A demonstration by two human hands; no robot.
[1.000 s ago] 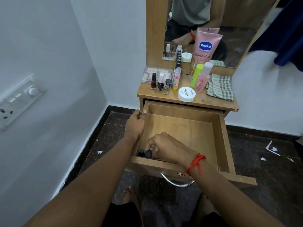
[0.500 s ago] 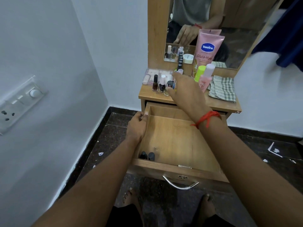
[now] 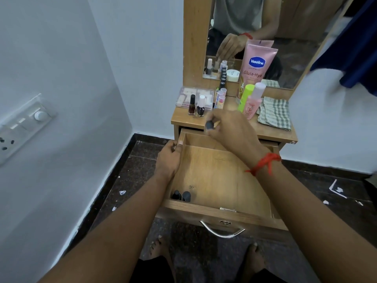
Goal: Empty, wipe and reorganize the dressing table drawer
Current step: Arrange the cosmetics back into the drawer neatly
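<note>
The wooden drawer (image 3: 216,210) of the dressing table stands pulled out. Two small dark bottles (image 3: 181,195) stand in its near left corner; the rest of its floor is bare. My left hand (image 3: 168,160) grips the drawer's left wall near the back. My right hand (image 3: 230,127) hovers over the table top's front edge, closed on a small dark-capped bottle (image 3: 209,125). On the table top (image 3: 183,117) stand two nail polish bottles (image 3: 196,106), a clear plastic box (image 3: 195,94), small tubes, a green bottle (image 3: 244,97) and a pink bottle (image 3: 253,103). A checked cloth (image 3: 274,112) lies at the right.
A pink Vaseline tube (image 3: 257,64) leans on the mirror (image 3: 289,37). The white wall with a switch panel (image 3: 22,125) is close on the left. The dark floor (image 3: 130,172) carries paper scraps. My bare feet (image 3: 161,248) are under the drawer's metal handle (image 3: 222,231). A blue cloth (image 3: 359,58) hangs at upper right.
My right hand left the drawer's near left corner, rose to the table top among the bottles, and now holds a small dark-capped bottle at the front edge. My left hand stayed on the drawer wall.
</note>
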